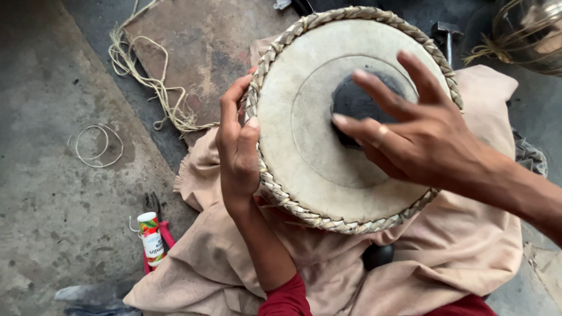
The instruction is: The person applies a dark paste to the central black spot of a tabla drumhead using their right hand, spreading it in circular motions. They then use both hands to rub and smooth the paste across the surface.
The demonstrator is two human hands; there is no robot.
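Both hands work: my left hand (pixel 237 146) grips the drum (pixel 310 140) rim; my right hand (pixel 410 131) hovers open-fingered over its black spot (pixel 351 102).

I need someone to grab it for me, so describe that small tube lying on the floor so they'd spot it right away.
Start at the big round drum resting on the beige cloth, steadied by the left hand. Go past the cloth's lower left edge onto the grey concrete floor. The small white tube lies there on red-handled pliers, the only thing with a red cap and a colourful printed label.

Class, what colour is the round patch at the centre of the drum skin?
Black patch, seen from the head view.
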